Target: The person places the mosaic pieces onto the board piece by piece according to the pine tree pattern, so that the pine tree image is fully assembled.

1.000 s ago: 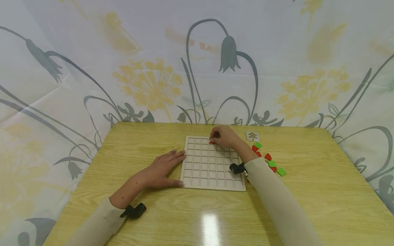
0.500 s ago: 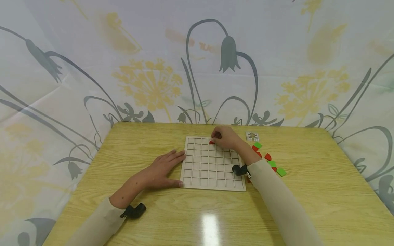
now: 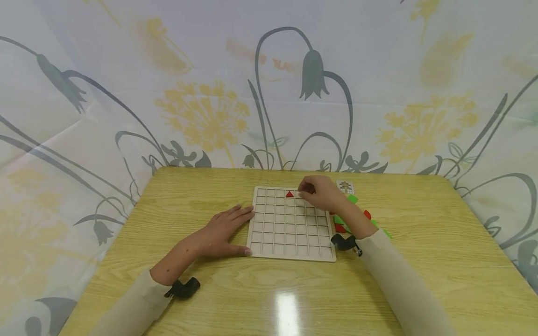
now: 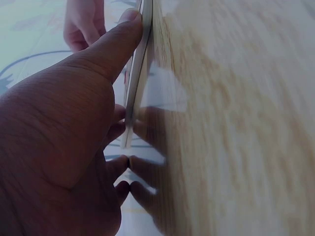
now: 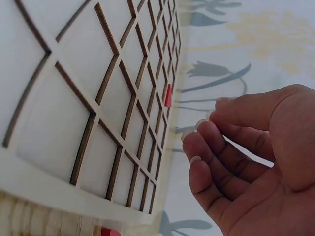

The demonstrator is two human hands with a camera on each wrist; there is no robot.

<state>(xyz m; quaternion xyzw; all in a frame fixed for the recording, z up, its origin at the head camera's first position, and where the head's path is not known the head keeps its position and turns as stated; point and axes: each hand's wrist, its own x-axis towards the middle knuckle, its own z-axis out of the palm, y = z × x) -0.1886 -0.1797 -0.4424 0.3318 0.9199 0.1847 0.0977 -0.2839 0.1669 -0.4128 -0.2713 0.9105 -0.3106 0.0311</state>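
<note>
A pale wooden grid board (image 3: 290, 224) lies on the table, its square cells framed by thin raised ribs. One red triangle (image 3: 290, 194) sits in a cell of the far row, near the middle. My left hand (image 3: 216, 235) rests flat at the board's left side, fingertips and thumb against the edge; the left wrist view shows the thumb (image 4: 115, 49) along that edge. Over the far right part of the board is my right hand (image 3: 321, 192), just right of the triangle. In the right wrist view its loosely bent fingers (image 5: 209, 132) hold nothing.
Several red and green pieces (image 3: 339, 227) lie right of the board, partly covered by the right forearm. A small card with a tree-like pattern (image 3: 345, 187) lies behind them. A flower-printed cloth (image 3: 210, 116) hangs beyond the wooden table (image 3: 235, 289).
My right hand has let go of the red triangle and moved right, away from it, so the whole triangle shows in its cell. The left hand has kept its place.
</note>
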